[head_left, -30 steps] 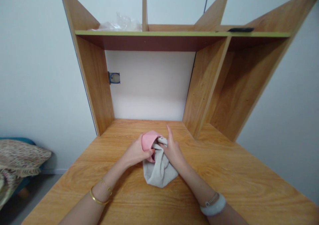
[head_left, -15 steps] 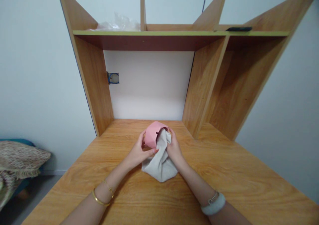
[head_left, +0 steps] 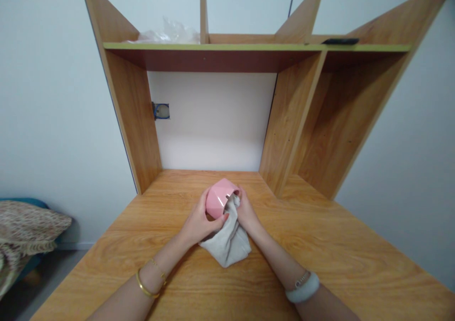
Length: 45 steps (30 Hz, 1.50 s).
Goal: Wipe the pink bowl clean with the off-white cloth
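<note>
A pink faceted pot-like container lies tilted above the desk, its mouth facing right and toward me. My left hand grips it from the left, thumb along the lower rim. A light grey cloth is tucked into the mouth and hangs down in front to the desk. My right hand is at the mouth's right side, closed on the cloth; its fingertips are hidden inside or behind the rim. A small notch shows in the container's rim.
The wooden desk carries a shelf unit at the back. A clear plastic bag and a dark flat object lie on the upper shelf. A wall socket opening is at back left. A fringed blanket sits at far left.
The container has turned a little and dropped slightly, so its mouth shows less. The cloth has shifted down and left, with more of it pushed inside. Both hands moved with them.
</note>
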Each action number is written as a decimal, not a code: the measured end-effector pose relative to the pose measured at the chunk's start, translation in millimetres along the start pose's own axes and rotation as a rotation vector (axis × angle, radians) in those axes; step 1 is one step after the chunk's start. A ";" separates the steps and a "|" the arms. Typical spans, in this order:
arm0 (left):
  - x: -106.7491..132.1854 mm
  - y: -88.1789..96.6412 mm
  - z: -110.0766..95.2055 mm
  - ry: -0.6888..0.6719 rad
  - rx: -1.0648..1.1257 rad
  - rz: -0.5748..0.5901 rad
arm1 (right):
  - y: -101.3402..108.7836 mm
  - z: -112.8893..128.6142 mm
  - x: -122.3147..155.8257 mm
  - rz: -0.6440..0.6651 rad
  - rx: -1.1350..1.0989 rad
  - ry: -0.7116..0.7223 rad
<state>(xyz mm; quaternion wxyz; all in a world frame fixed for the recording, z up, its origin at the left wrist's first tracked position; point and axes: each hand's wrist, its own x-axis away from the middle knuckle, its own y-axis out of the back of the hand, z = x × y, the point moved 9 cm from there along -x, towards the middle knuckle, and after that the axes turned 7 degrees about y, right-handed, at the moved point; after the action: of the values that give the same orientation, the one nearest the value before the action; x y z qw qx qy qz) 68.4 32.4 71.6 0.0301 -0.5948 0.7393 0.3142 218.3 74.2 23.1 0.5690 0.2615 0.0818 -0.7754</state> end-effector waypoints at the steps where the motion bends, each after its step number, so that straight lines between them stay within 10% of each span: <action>1: 0.4 -1.3 -1.1 -0.004 -0.010 0.010 | 5.2 0.0 -1.9 -0.013 0.043 -0.013; 16: 1.9 -9.4 0.2 -0.014 -0.132 0.077 | 29.5 63.3 2.8 0.075 0.617 0.233; 33: -0.2 -8.5 6.2 0.003 0.281 0.105 | 30.5 37.7 0.6 -0.119 0.039 0.058; 45: 0.1 0.7 -1.7 0.000 0.136 -0.008 | 7.2 13.0 -0.8 0.029 0.082 -0.034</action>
<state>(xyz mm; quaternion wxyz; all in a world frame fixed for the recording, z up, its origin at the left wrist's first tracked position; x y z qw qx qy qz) 68.3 31.5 73.2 0.0717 -0.5943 0.7565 0.2632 221.0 66.8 35.8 0.5704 0.2726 0.0364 -0.7740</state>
